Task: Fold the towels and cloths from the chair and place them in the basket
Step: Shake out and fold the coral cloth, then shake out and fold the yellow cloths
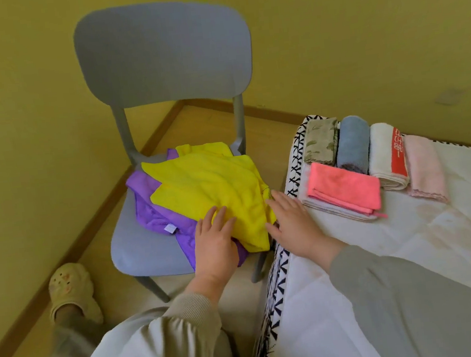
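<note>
Loosely straight fingers (pixel 221 215) on yellow cloth (pixel 205 181)

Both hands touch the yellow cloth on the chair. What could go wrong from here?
1. The yellow cloth lies on the purple cloth, which overhangs the front edge of the chair seat. If the left hand and right hand pull the yellow one, the purple one may slide to the floor.
2. The folded coral cloth lies near the right hand, so a sleeve might disturb it.
</note>
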`<state>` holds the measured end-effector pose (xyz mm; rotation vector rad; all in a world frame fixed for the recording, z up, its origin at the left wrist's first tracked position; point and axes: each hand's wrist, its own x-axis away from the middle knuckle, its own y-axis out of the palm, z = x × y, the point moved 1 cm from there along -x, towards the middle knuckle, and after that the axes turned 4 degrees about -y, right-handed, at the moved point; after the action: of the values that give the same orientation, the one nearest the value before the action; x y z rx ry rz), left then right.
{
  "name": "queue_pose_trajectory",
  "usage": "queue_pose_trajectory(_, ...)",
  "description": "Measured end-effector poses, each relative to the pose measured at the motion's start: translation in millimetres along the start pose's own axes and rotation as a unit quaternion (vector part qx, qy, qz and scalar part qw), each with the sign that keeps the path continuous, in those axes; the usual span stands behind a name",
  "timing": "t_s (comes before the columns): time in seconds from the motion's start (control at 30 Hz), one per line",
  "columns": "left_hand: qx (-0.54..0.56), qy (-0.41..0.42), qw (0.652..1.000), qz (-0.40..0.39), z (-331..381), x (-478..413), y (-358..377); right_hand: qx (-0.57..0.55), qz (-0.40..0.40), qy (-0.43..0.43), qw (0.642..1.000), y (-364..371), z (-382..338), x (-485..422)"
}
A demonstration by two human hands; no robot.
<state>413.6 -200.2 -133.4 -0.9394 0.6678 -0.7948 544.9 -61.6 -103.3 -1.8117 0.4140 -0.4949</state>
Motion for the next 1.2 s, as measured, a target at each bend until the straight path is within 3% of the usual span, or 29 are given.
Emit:
queue_pose_trajectory(0.1,0.050,-0.038,0.998,-0.010,-12,2,3,-0.021,-0.076,-0.020,0.997,18,-29,-2)
queue_pose_trajectory(0.2,0.106,-0.073,0.991,-0.019,-9,-1,4,-0.024,-0.095,0.019,0.995,28,-38,-3)
queue_pose_trajectory(0.37,0.128,-0.090,0.987,-0.032,-3,-5,3,0.003,-0.049,0.050,0.998,28,-43,-9)
queue_pose_trajectory(0.6,0.130,-0.099,0.984,0.075,-1,-1,-14,-0.112,0.048,0.075,0.990,6,-42,-22)
queue_pose_trajectory(0.7,0.126,-0.042,0.989,0.071,14,-9,-20,-0.180,0.099,0.106,0.973,-22,-50,-30)
queue_pose_trajectory(0.8,0.166,-0.061,0.981,0.081,19,-25,-41,-0.263,0.155,0.125,0.944,-61,-63,-36)
queue_pose_trajectory(0.97,0.220,-0.060,0.959,0.166,34,-31,-92,-0.338,0.223,0.129,0.905,-122,-80,-37)
queue_pose_trajectory(1.2,0.163,-0.009,0.980,0.114,70,-24,-148,-0.439,0.265,0.121,0.850,-190,-112,-16)
